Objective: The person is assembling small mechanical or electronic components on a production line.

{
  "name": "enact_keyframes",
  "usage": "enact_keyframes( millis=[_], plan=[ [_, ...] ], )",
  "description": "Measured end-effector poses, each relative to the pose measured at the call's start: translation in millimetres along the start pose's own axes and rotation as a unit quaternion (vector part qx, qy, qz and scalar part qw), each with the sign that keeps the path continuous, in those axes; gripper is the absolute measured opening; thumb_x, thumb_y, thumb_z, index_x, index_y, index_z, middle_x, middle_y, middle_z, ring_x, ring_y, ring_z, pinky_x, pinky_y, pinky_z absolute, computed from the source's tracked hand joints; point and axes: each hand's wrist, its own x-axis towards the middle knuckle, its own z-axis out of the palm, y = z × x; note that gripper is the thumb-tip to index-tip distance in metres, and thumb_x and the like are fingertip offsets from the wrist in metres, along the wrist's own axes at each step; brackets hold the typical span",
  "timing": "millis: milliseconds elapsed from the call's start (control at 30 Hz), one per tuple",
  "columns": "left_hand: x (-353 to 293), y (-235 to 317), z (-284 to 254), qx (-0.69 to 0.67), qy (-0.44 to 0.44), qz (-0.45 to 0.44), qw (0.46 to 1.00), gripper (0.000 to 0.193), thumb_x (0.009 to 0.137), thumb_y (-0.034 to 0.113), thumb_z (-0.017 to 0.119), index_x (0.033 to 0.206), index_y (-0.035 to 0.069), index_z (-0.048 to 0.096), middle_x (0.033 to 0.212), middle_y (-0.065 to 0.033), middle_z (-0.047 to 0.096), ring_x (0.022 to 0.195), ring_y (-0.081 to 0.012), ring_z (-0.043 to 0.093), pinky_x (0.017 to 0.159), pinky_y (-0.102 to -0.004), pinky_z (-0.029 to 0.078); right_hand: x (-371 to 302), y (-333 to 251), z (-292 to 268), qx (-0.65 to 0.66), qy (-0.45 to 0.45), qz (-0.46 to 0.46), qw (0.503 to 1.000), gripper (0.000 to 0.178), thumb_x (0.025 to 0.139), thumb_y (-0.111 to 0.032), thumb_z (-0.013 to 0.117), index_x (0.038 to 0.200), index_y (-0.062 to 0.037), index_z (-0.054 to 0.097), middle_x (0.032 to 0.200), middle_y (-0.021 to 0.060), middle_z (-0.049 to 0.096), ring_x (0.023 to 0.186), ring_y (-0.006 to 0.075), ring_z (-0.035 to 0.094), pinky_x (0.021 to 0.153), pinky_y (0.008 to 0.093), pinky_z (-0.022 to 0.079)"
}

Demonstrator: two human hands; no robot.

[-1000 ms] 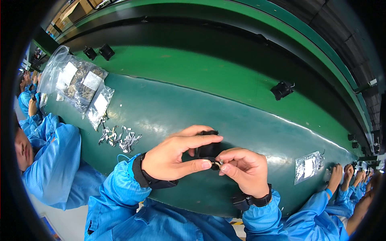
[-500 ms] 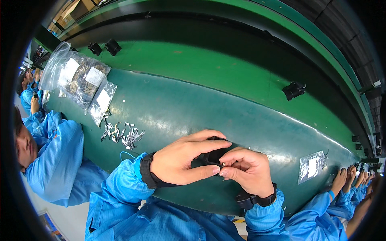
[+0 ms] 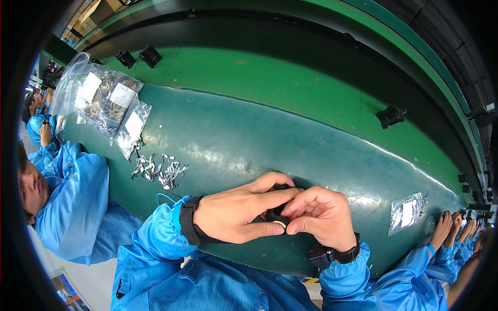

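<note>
In front of me over the table, my left hand (image 3: pixel 228 213) is closed around a small black part (image 3: pixel 276 211). Its fingers lie along the far side and its thumb along the near side, so most of the part is hidden. Curled fingers of my right hand (image 3: pixel 328 220) meet the part's right side, the thumb and index fingertip close to its edge. What these fingertips pinch, if anything, cannot be made out. Left of my hands, a loose pile of short grey and dark cables with white connectors (image 3: pixel 168 173) lies on the dark green table (image 3: pixel 223 140).
Clear bags of small parts (image 3: pixel 106 98) sit at the far left, and another clear bag (image 3: pixel 407 212) lies at right. On the bright green strip beyond stand black parts, one at right (image 3: pixel 390 117) and one at left (image 3: pixel 150 56). Blue-sleeved people (image 3: pixel 78 202) sit on both sides.
My right fingers have moved in against the black part; the small metallic piece seen between them is now hidden. My left fingers have closed further. Black parts on the green strip have shifted slightly right.
</note>
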Motion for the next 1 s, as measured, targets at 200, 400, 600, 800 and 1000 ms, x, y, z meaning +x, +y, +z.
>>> enact_keyframes(
  millis=[200, 400, 600, 800, 1000],
  plan=[
    [-1.7, -3.6, -3.5, -0.018, -0.008, 0.016, 1.0, 0.062, 0.099, 0.011, 0.065, 0.151, -0.009, 0.038, 0.148, -0.0253, 0.042, 0.137, -0.039, 0.047, 0.112, -0.0404, 0.04, -1.9, -10.4, -0.9, -0.016, -0.008, 0.039, 0.999, 0.02, 0.098, -0.005, 0.069, 0.115, 0.0056, 0.067, 0.097, 0.0128, 0.073, 0.083, 0.0171, 0.072, 0.074, 0.0292, 0.06],
    [-1.7, -3.2, -6.5, -0.08, -0.032, 0.012, 0.996, 0.062, 0.099, 0.01, 0.062, 0.152, -0.01, 0.036, 0.152, -0.0268, 0.04, 0.144, -0.0389, 0.041, 0.117, -0.0413, 0.035, -6.1, -11.1, -0.9, 0.015, -0.033, 0.038, 0.999, 0.02, 0.101, -0.007, 0.066, 0.117, 0.0059, 0.067, 0.096, 0.0125, 0.072, 0.085, 0.017, 0.071, 0.074, 0.0294, 0.06],
    [-1.5, -2.3, -6.1, -0.085, -0.012, 0.002, 0.996, 0.06, 0.099, 0.008, 0.062, 0.151, -0.01, 0.038, 0.15, -0.0266, 0.043, 0.141, -0.0388, 0.044, 0.116, -0.0416, 0.035, -5.9, -10.7, 0.3, 0.009, -0.024, 0.02, 0.999, 0.026, 0.093, 0.003, 0.073, 0.118, 0.0051, 0.067, 0.098, 0.0117, 0.072, 0.085, 0.0161, 0.07, 0.075, 0.0291, 0.059],
    [-0.1, -8.5, -5.1, -0.08, -0.017, -0.003, 0.997, 0.059, 0.098, 0.008, 0.063, 0.15, -0.01, 0.04, 0.149, -0.0256, 0.044, 0.137, -0.039, 0.047, 0.114, -0.0427, 0.037, -5.6, -9.5, -3.9, -0.03, -0.013, 0.028, 0.999, 0.024, 0.092, 0.006, 0.072, 0.115, 0.003, 0.065, 0.102, 0.0104, 0.07, 0.088, 0.0141, 0.069, 0.073, 0.0273, 0.057],
    [2.1, -9.7, -4.1, -0.064, -0.012, 0.027, 0.998, 0.053, 0.1, 0.012, 0.061, 0.148, -0.004, 0.044, 0.144, -0.0197, 0.046, 0.125, -0.0345, 0.056, 0.098, -0.0392, 0.053, -6.8, -6.8, 2.2, 0.009, -0.026, 0.019, 0.999, 0.023, 0.097, 0.005, 0.065, 0.116, -0.0017, 0.054, 0.107, 0.0056, 0.064, 0.093, 0.0115, 0.064, 0.081, 0.0261, 0.054]
  ],
)
